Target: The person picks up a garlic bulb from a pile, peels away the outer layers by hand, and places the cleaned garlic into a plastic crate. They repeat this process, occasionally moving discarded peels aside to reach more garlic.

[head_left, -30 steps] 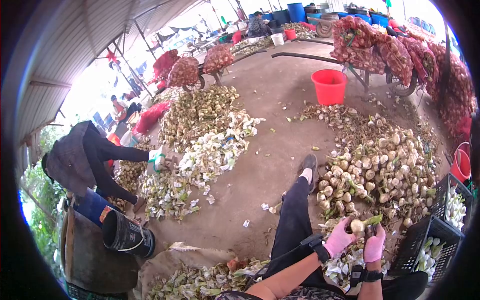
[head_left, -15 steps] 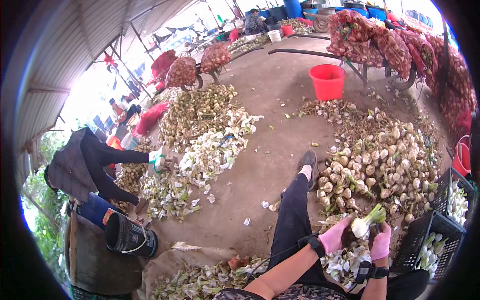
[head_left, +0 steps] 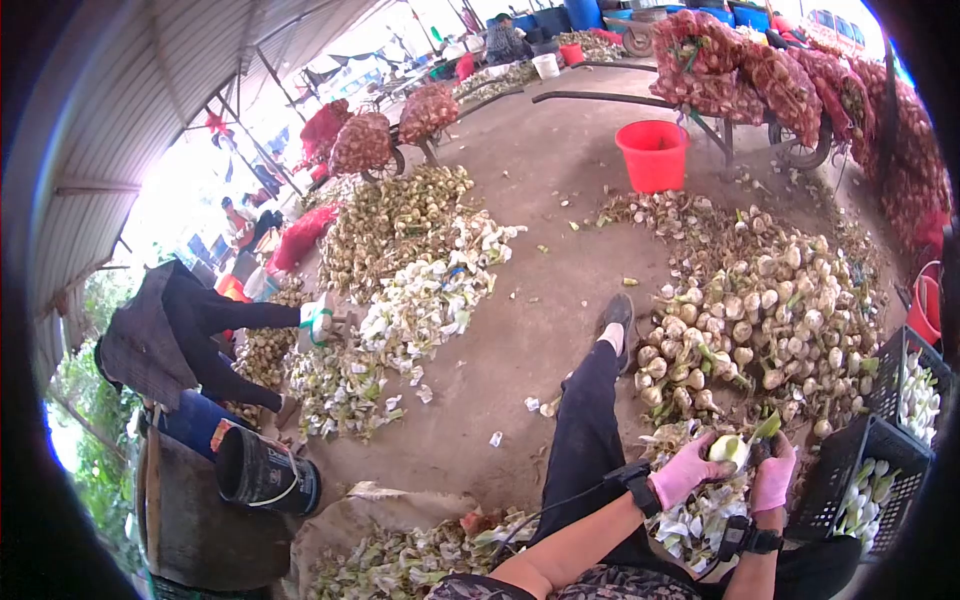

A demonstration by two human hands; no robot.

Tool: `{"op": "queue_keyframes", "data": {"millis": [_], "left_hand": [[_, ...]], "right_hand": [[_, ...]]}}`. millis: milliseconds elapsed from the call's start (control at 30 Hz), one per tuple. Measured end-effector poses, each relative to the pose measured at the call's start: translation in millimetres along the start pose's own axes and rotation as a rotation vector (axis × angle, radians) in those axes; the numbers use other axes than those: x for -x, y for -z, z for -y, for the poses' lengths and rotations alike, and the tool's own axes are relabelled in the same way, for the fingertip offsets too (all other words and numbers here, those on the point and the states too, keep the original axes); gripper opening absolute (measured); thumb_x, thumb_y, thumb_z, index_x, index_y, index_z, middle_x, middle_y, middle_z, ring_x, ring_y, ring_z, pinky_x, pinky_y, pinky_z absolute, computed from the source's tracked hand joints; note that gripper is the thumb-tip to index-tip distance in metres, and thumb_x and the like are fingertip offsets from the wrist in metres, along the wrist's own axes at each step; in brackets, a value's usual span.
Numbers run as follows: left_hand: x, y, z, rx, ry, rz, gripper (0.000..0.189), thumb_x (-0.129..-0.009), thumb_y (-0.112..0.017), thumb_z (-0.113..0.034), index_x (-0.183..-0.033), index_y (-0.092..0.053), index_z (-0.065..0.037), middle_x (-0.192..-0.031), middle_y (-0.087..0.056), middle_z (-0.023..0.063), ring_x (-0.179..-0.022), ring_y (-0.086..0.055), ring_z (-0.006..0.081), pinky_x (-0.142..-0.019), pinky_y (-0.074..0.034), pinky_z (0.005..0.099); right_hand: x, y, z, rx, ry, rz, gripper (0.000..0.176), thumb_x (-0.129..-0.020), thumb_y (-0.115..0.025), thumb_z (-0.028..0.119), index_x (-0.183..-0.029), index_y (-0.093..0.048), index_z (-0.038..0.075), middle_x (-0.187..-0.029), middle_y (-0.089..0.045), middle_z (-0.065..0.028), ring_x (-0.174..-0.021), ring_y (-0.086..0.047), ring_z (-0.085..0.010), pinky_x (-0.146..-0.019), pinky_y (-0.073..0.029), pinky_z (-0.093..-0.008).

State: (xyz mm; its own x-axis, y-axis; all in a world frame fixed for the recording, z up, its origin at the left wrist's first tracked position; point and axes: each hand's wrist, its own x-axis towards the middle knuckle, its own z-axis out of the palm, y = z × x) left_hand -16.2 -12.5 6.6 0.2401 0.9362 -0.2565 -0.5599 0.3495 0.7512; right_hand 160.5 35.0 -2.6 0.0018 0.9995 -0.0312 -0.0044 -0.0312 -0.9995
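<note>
A pale garlic bulb (head_left: 729, 450) is held in the fingers of my left hand (head_left: 688, 472), which wears a pink glove with dark, soiled fingertips. My right hand (head_left: 773, 472), gloved the same way, is closed at the bulb's stalk side, with a green leafy strip (head_left: 767, 427) sticking up from its fingers. Loose white peelings (head_left: 700, 525) lie below both hands. Just beyond them spreads a large heap of unpeeled garlic bulbs (head_left: 770, 310).
Black plastic crates (head_left: 835, 470) with trimmed garlic stand at my right. A red bucket (head_left: 652, 158) sits ahead, near a cart of filled net sacks (head_left: 700, 70). At left, another person (head_left: 165, 325) bends over garlic near a black bucket (head_left: 262, 470). Peelings (head_left: 400, 560) cover a sheet.
The bulb has turned and looks cleaner and greener. The green strip is now apart from the bulb's top, at my right hand, and both hands have shifted slightly right.
</note>
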Motion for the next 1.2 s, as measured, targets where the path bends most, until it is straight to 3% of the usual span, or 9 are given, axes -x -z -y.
{"op": "queue_keyframes", "data": {"millis": [133,167,233,300,400,733,1000,1033,1200], "left_hand": [[11.1,-11.2,-10.3,0.029,0.063,0.115,0.058,-0.078,-0.065,0.004,-0.131,-0.043,-0.002,-0.109,-0.059,0.0033,-0.095,-0.059,0.013,-0.083,-0.05,0.0248],[14.7,-17.9,-14.2,-0.023,0.084,0.054,0.059,-0.077,-0.067,0.004,-0.131,-0.044,-0.005,-0.109,-0.059,0.0034,-0.095,-0.059,0.0131,-0.083,-0.05,0.0255],[13.0,-12.9,-14.3,-0.231,-0.042,-0.007,0.06,-0.074,-0.069,0.003,-0.128,-0.046,-0.005,-0.112,-0.059,0.0057,-0.098,-0.058,0.013,-0.084,-0.048,0.0256],[14.2,-14.4,-17.5,-0.302,-0.154,-0.037,0.058,-0.073,-0.068,0.007,-0.126,-0.047,-0.004,-0.115,-0.057,0.0074,-0.103,-0.056,0.0155,-0.089,-0.047,0.0269],[11.1,-4.3,-8.8,-0.144,-0.121,-0.07,0.054,-0.074,-0.07,0.008,-0.122,-0.047,0.001,-0.115,-0.057,0.0088,-0.102,-0.057,0.0166,-0.087,-0.05,0.0299],[10.6,0.9,-5.7,0.076,0.03,0.012,0.067,-0.071,-0.079,-0.022,-0.126,-0.046,-0.003,-0.115,-0.058,0.0084,-0.104,-0.059,0.0216,-0.092,-0.05,0.0366],[13.3,0.7,8.3,0.339,0.051,0.017,0.061,-0.078,-0.074,-0.021,-0.127,-0.042,-0.002,-0.119,-0.054,0.0112,-0.109,-0.055,0.0254,-0.097,-0.046,0.0412],[13.3,2.3,8.4,0.399,0.055,0.054,0.061,-0.079,-0.073,-0.021,-0.128,-0.041,-0.002,-0.12,-0.053,0.0113,-0.111,-0.055,0.0259,-0.098,-0.045,0.0415],[11.6,-3.2,1.7,0.229,0.0,0.045,0.063,-0.079,-0.073,-0.023,-0.129,-0.04,-0.001,-0.12,-0.053,0.0127,-0.112,-0.053,0.028,-0.1,-0.044,0.0417]], "right_hand": [[-17.3,13.2,-33.1,0.393,0.163,-0.106,0.033,-0.072,-0.05,-0.007,-0.103,-0.062,-0.004,-0.094,-0.067,-0.0149,-0.087,-0.061,-0.0196,-0.079,-0.046,-0.0303],[-17.0,19.8,-27.5,0.587,0.016,-0.044,0.036,-0.07,-0.056,0.0,-0.105,-0.064,0.0,-0.092,-0.067,-0.0171,-0.086,-0.063,-0.0272,-0.081,-0.047,-0.0339],[-4.8,27.8,-23.5,0.815,0.094,0.071,0.049,-0.068,-0.054,0.0,-0.116,-0.06,0.007,-0.111,-0.06,-0.0208,-0.103,-0.056,-0.037,-0.088,-0.045,-0.0417],[4.1,27.8,-3.7,0.641,0.124,0.142,0.06,-0.066,-0.053,-0.008,-0.124,-0.055,0.009,-0.117,-0.056,-0.0214,-0.109,-0.054,-0.0357,-0.097,-0.042,-0.0386],[13.8,19.7,33.8,0.242,0.07,0.339,0.05,-0.079,-0.064,-0.005,-0.127,-0.052,0.005,-0.124,-0.055,-0.0066,-0.11,-0.054,-0.0162,-0.095,-0.044,-0.0297],[25.3,-1.8,49.4,0.395,0.083,0.24,0.035,-0.071,-0.06,-0.007,-0.103,-0.066,0.004,-0.09,-0.067,-0.0122,-0.085,-0.065,-0.0209,-0.075,-0.05,-0.0296],[24.9,-12.1,50.2,0.469,0.03,0.129,0.024,-0.07,-0.058,-0.008,-0.091,-0.065,0.0,-0.08,-0.066,-0.0133,-0.074,-0.063,-0.0177,-0.069,-0.049,-0.0282],[23.2,-7.8,51.6,0.336,-0.043,0.189,0.025,-0.071,-0.056,-0.003,-0.093,-0.065,0.002,-0.082,-0.065,-0.0174,-0.076,-0.063,-0.0329,-0.066,-0.049,-0.0346],[23.8,-4.0,46.6,0.323,-0.019,0.206,0.024,-0.071,-0.059,0.0,-0.094,-0.065,0.002,-0.082,-0.065,-0.0174,-0.075,-0.064,-0.0311,-0.066,-0.049,-0.0351]]}}
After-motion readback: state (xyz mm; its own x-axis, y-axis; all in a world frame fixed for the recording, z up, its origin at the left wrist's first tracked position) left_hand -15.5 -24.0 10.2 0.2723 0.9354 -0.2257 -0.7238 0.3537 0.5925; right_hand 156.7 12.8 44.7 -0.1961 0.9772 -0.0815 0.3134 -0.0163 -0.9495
